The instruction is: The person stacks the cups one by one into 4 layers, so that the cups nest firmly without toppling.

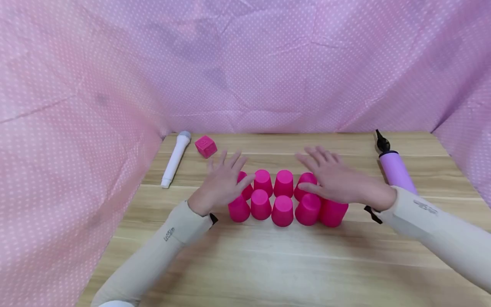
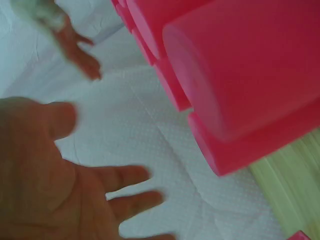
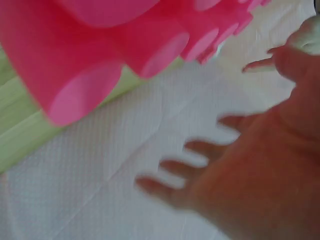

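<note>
Several bright pink cups (image 1: 282,212) stand upside down in two rows on the wooden table. Over the left end of the rows hovers my left hand (image 1: 221,182), fingers spread and holding nothing. My right hand (image 1: 333,177), slightly blurred, is spread above the right end and partly hides the cups there. From the left wrist, the palm of the left hand (image 2: 55,185) faces the pink cups (image 2: 250,65) across a gap. The right wrist view likewise has the right hand (image 3: 250,165) apart from the cups (image 3: 85,92), its fingers extended.
At the back left lie a white microphone (image 1: 176,160) and a pink cube (image 1: 206,146). A purple hand pump (image 1: 397,170) with a black nozzle lies on the right, partly behind my right sleeve. Pink dotted cloth (image 1: 245,64) hangs behind the table (image 1: 268,264).
</note>
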`<action>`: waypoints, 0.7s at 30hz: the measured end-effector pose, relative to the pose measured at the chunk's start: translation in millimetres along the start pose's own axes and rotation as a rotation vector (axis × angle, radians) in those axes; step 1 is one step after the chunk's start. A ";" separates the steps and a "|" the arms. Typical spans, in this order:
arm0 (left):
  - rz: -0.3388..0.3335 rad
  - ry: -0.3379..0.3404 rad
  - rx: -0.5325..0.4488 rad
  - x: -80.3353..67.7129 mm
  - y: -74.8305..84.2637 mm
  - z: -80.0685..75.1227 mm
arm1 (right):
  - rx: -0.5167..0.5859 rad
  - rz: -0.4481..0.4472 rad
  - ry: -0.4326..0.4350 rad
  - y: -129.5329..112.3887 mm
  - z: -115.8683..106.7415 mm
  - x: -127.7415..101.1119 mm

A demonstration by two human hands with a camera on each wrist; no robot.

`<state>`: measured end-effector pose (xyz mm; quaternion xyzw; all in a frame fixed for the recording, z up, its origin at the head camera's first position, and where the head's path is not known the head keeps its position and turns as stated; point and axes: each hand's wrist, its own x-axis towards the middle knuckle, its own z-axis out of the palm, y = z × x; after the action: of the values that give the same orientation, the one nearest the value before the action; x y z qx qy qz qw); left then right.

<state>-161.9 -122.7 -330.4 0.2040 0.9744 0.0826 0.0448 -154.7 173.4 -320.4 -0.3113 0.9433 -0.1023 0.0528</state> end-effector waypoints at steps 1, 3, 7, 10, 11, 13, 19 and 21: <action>0.000 -0.010 -0.003 -0.3 -2.2 -0.8 | 0.009 -0.050 -0.021 -2.8 0.9 3.8; -0.001 -0.025 -0.015 -0.2 -6.5 -1.7 | 0.025 -0.151 -0.037 -9.9 2.8 13.7; -0.017 -0.059 -0.055 4.4 -13.9 -0.8 | 0.015 -0.273 -0.033 -25.1 6.1 39.6; -0.032 -0.097 -0.093 9.6 -18.5 1.6 | -0.006 -0.277 -0.071 -32.4 10.1 58.4; -0.039 -0.109 -0.108 11.0 -19.5 2.3 | -0.016 -0.272 -0.091 -33.6 12.0 63.2; -0.049 -0.131 -0.126 13.6 -21.0 4.1 | -0.024 -0.246 -0.132 -35.2 16.0 70.8; -0.070 -0.154 -0.154 17.2 -21.0 5.3 | -0.014 -0.176 -0.155 -38.8 24.7 83.6; -0.065 -0.145 -0.159 18.3 -20.9 5.0 | -0.015 -0.181 -0.133 -40.0 25.4 86.8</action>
<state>-186.2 -133.5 -340.1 0.1736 0.9651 0.1432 0.1336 -197.0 86.0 -339.2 -0.4017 0.9065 -0.0785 0.1035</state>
